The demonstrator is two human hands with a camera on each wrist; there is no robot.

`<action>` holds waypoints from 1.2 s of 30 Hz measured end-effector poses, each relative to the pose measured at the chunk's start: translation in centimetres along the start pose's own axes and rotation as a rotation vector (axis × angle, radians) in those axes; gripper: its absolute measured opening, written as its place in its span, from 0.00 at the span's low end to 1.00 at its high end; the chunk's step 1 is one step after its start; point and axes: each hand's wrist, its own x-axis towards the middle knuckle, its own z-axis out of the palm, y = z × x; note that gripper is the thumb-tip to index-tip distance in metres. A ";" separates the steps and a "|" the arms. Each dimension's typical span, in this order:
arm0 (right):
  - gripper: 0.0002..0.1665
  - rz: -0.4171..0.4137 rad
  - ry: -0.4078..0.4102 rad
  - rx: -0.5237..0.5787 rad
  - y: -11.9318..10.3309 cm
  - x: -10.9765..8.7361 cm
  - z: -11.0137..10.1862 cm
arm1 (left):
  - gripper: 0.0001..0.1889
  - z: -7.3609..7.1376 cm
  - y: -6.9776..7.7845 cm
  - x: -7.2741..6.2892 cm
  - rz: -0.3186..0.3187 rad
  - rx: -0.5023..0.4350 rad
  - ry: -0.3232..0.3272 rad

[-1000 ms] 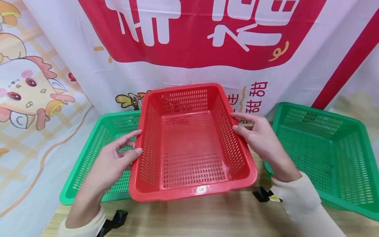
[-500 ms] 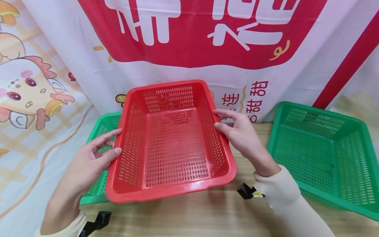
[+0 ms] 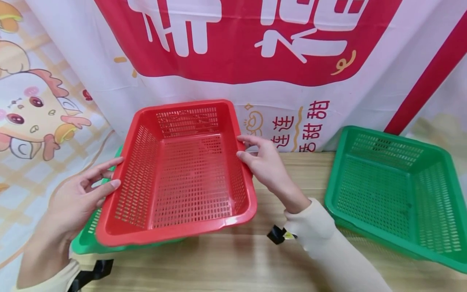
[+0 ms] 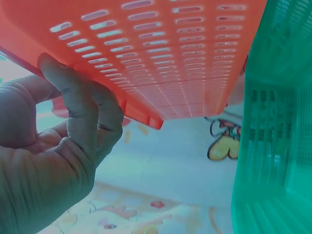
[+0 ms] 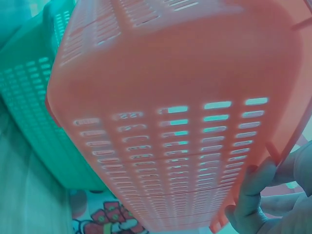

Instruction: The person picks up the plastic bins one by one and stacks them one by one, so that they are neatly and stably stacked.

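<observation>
Both hands carry a red plastic basket by its two long sides, raised over a green basket on the left, which it mostly covers. My left hand grips the left rim, thumb on top and fingers curled beneath, as the left wrist view shows. On the opposite rim my right hand pinches the edge between thumb and fingers. In the right wrist view, the slotted side of the red basket hangs beside the green basket. The red basket has nothing in it.
A second green basket stands on the right of the wooden table. Behind the table hangs a white and red printed cloth; cartoon-patterned cloth covers the left side.
Both hands have moved the red basket leftward, from the middle to above the left green basket. The right green basket has stayed in place.
</observation>
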 end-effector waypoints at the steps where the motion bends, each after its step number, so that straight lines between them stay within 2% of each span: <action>1: 0.27 -0.001 -0.002 0.003 0.0 0.2 0.4 | 0.28 -0.4 -0.1 0.0 -0.006 0.006 0.005; 6: 0.26 -0.003 -0.002 0.032 0.0 0.8 2.2 | 0.28 -2.3 -0.9 0.0 0.009 -0.035 -0.026; 9: 0.26 -0.009 -0.004 0.048 0.0 1.1 3.3 | 0.27 -3.5 -1.4 0.0 0.024 -0.052 -0.018; 18: 0.27 -0.001 -0.030 0.094 -0.2 1.8 6.5 | 0.28 -7.2 -2.1 -0.3 -0.018 -0.018 0.021; 23: 0.28 0.018 -0.050 0.114 -0.3 2.0 7.8 | 0.28 -9.0 -2.9 -0.4 -0.020 -0.008 0.010; 30: 0.28 0.016 -0.057 0.122 -0.6 2.0 9.2 | 0.31 -10.4 -2.9 -0.9 -0.016 0.023 0.020; 36: 0.27 0.031 -0.060 0.124 -0.3 2.2 10.0 | 0.32 -11.5 -3.2 -0.6 -0.029 0.056 -0.001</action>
